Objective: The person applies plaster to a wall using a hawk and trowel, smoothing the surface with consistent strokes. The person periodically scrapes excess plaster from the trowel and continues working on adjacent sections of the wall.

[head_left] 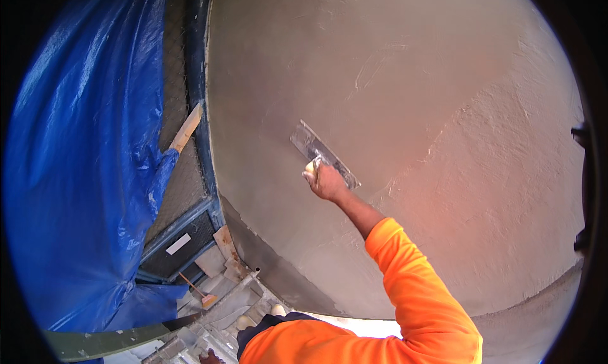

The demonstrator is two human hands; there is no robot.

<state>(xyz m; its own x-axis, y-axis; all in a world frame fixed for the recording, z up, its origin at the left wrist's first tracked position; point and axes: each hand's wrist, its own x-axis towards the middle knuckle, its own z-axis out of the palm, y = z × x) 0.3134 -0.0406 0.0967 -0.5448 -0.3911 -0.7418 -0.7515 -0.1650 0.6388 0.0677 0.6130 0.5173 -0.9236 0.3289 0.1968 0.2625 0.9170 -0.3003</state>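
My right hand (327, 181), at the end of an orange sleeve, is closed round the pale handle of a plastering trowel (308, 140). The trowel's long, smeared metal blade lies against the grey plastered wall (392, 98), tilted from upper left to lower right. Around the blade the plaster looks smooth; farther right it is rougher and lighter. Only a small part of my left hand (211, 358) shows at the lower edge, low beside my body. Its fingers are cut off by the picture's edge, so its grip is hidden.
A blue tarp (76, 161) hangs at the left, beside a dark blue frame (199, 79) with a wooden strip (187, 128) leaning on it. Below, a small brush with a stick handle (208, 299) lies among grey boards and slabs (237, 301). A green rail (107, 345) crosses the lower left.
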